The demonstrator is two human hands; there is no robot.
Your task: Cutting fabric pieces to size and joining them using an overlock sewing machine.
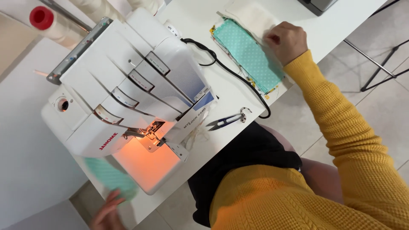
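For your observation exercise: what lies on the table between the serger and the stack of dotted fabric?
In the head view, a black cord runs between the serger and the fabric stack; thread snips lie nearer the table edge.

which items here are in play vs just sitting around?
In play:
- right hand on stack of mint dotted fabric pieces
- left hand at blurred mint fabric piece
- white overlock sewing machine

Lying about:
- small metal thread snips
- black power cord
- red-capped thread cone
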